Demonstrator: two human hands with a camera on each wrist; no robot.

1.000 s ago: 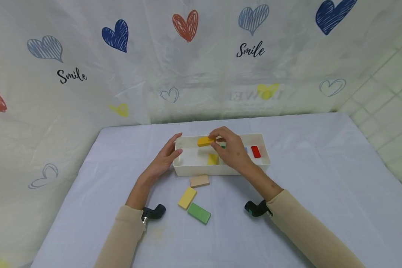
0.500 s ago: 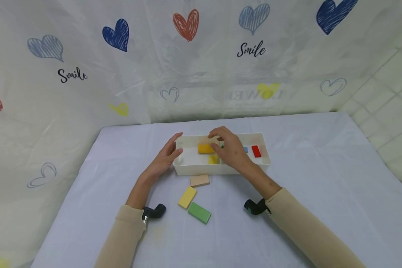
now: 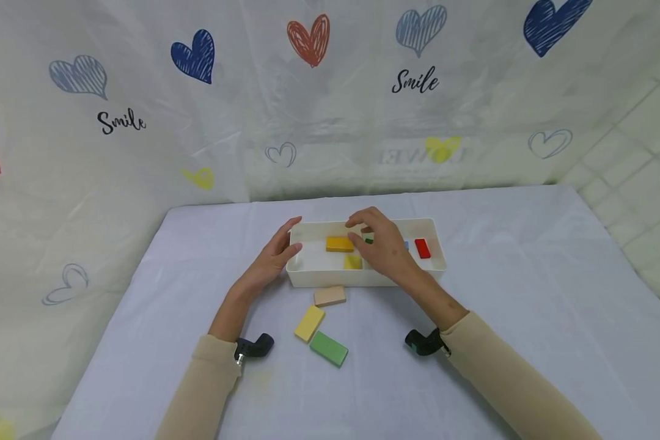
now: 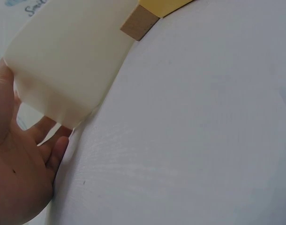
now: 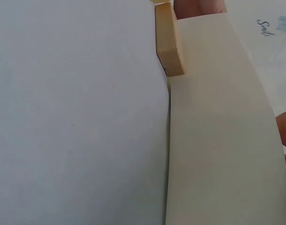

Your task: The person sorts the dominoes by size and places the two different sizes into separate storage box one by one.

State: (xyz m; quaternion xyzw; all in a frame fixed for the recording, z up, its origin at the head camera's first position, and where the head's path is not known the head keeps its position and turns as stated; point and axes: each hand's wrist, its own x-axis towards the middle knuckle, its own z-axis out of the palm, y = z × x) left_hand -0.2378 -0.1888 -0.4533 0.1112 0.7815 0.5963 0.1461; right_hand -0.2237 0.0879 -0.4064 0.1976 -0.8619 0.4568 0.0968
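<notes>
A smooth white oblong tray (image 3: 335, 278) holds an orange-yellow rectangular block (image 3: 338, 244) left of centre. The left hand (image 3: 271, 255), spread, touches the tray's left end; the right hand (image 3: 384, 243), thumb and fingers parted, hangs above.

My left hand (image 4: 23, 164) spans the near end of the white box (image 4: 63, 61), fingers against its end edge, palm turned towards me. The box's smooth wall slants up and away. At the top, a brown wooden face (image 4: 140, 22) meets a yellow face (image 4: 167, 5); I cannot tell if they are one block. Pale cloth (image 4: 180, 117) covers the bench.
</notes>
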